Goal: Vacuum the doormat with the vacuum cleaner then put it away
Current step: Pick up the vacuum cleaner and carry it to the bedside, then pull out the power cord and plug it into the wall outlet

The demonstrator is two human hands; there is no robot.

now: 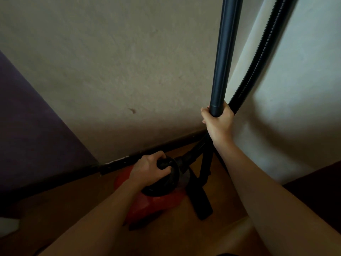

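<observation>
your left hand (147, 169) is lowest and nearest you, fingers curled tight round the black handle (166, 162) on top of the red vacuum (156, 202). the vacuum sits on the wood floor (230, 209), right below you and just short of the dark skirting (147, 152). the nozzle (203, 207) is just right of it, flat on the floor.

your right hand (218, 124) is higher and further out, gripping the wand (227, 52) at its lower collar. the wand's long axis is near upright: it goes from the nozzle up through your right hand and out the top of frame, leaning slightly right. the hose (258, 61) runs up beside it on the right and also leaves the frame.

both sit in the corner where the grey wall (129, 71) meets the lighter one. a purple surface (27, 117) is off to the left; can't tell what it is. no doormat in view.

looks like the put-away step, not vacuuming. what matters next: body low under your left hand, wand tall under your right, corner straight ahead. park the body with the left hand and keep the wand upright with the right so it can lean into the corner. risk: let go early and the wand tips.
</observation>
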